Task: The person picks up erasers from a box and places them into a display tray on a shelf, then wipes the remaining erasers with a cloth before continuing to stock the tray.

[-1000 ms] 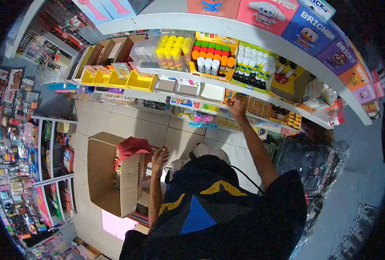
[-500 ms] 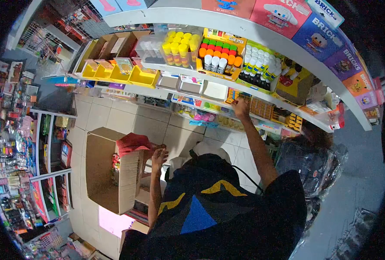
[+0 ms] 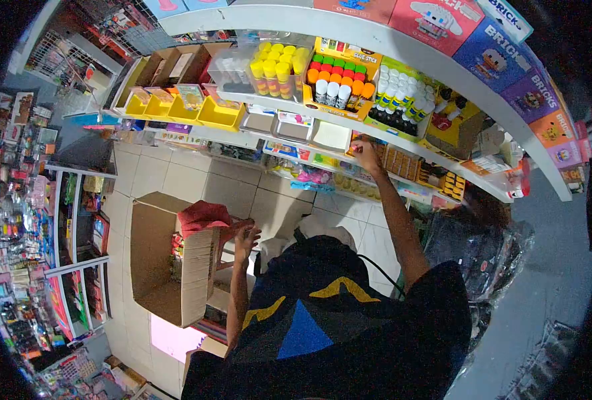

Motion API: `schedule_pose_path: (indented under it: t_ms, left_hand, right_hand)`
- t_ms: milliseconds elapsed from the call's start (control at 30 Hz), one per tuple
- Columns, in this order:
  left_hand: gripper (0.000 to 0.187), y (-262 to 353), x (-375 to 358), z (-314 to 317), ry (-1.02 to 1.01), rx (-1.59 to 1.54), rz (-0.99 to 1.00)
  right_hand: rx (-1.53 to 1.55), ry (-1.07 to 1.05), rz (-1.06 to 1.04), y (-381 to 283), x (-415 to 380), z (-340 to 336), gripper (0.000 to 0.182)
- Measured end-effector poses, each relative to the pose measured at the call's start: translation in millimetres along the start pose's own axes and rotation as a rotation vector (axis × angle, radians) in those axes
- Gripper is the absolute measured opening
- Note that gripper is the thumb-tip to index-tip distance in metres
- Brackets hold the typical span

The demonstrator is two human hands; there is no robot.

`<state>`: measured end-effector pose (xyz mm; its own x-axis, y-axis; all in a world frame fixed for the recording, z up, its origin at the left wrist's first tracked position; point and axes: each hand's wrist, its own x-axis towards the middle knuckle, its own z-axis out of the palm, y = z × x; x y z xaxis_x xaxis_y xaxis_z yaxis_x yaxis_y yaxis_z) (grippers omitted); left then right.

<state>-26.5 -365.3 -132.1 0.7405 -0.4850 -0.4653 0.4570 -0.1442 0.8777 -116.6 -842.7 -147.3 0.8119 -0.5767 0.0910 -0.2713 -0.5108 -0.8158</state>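
My right hand (image 3: pixel 368 157) reaches to the lower shelf, at the left end of a row of small orange packs (image 3: pixel 401 164). Its fingers are bent together, and what they hold, if anything, is too small to make out. Left of it on the same shelf is a white tray (image 3: pixel 332 136). My left hand (image 3: pixel 247 241) hangs with its fingers apart and nothing in it, just right of a red cloth (image 3: pixel 204 218). The cloth lies over the edge of an open cardboard box (image 3: pixel 194 280).
Glue sticks (image 3: pixel 338 85), yellow-capped tubes (image 3: pixel 277 68) and yellow bins (image 3: pixel 220 114) line the upper shelf. Boxed brick sets (image 3: pixel 493 59) stand above. Plastic-wrapped goods (image 3: pixel 472 257) are at the right, and a rack (image 3: pixel 79 247) is at the left.
My right hand has shifted slightly left and up at the shelf, over the orange packs. My left hand has barely moved, its fingers slightly more spread.
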Motion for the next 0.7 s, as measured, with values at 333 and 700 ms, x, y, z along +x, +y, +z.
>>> schedule_pose_path:
  t_ms: [333, 700]
  left_hand:
    - [0.036, -1, -10, -4, 0.039, 0.121, -0.052]
    - [0.041, -7, -13, -5, 0.012, 0.11, -0.037]
  right_hand:
    - [-0.258, 0.111, 0.046, -8, 0, 2, 0.04]
    - [-0.541, 0.141, 0.099, 4, -7, 11, 0.026]
